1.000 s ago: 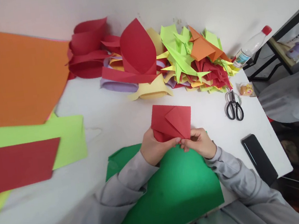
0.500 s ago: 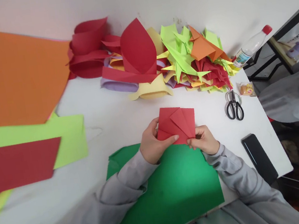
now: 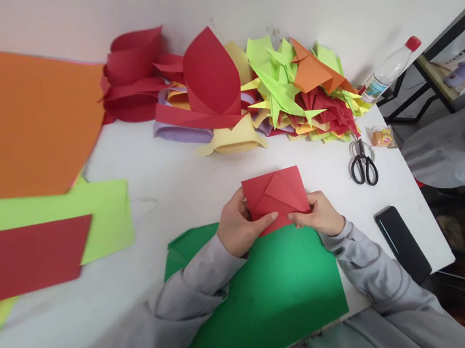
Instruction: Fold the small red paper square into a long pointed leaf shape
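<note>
Between my hands is a piece of folded red paper, with several creased layers and a pointed flap on its upper face. My left hand grips its left side, thumb lying over the front near the lower edge. On the other side my right hand pinches the lower right corner, thumb on top; the fingers of both hands are partly hidden behind the paper. Below the hands lies a large green sheet, at the near edge of the white table.
Folded and curled paper pieces and a pile of pointed paper shapes line the wall. Large coloured sheets lie left. On the right are black-handled scissors, a wrapped snack, a bottle and a black phone.
The folded red paper has shifted slightly right and been turned in my hands. My right hand has moved from beside my left thumb to the paper's right corner.
</note>
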Demonstrator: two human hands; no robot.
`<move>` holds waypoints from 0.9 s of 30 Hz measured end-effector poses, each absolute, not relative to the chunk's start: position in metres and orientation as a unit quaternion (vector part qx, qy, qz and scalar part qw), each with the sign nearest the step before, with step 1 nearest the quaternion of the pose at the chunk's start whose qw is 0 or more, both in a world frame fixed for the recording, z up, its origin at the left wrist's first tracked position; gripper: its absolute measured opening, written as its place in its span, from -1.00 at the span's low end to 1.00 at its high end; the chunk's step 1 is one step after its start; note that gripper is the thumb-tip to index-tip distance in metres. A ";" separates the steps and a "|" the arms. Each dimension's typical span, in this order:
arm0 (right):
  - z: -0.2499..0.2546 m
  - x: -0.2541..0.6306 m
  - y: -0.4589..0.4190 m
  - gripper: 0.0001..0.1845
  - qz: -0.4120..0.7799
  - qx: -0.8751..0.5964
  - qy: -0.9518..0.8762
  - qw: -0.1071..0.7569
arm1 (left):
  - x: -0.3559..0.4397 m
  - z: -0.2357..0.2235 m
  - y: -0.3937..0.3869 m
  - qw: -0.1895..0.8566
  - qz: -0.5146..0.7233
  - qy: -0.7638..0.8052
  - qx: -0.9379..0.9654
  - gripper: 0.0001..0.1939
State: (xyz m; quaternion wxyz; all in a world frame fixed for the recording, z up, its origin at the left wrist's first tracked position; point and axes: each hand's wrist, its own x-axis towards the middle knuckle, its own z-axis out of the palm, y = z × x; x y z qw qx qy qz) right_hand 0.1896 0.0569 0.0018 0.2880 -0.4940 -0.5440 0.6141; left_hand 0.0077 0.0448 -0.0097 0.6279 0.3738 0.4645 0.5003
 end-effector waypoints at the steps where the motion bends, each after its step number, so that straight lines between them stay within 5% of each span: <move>1: 0.001 0.188 0.056 -0.73 0.610 -0.499 -0.544 0.289 | 0.008 -0.010 0.044 0.620 0.501 0.469 0.380 -0.28; 14: 0.006 0.183 0.055 -0.82 0.607 -0.506 -0.540 0.289 | 0.011 -0.012 0.042 0.584 0.496 0.477 0.430 -0.37; 27: 0.014 0.193 0.063 -0.76 0.646 -0.514 -0.503 0.256 | 0.006 -0.009 0.045 0.684 0.484 0.406 0.366 -0.35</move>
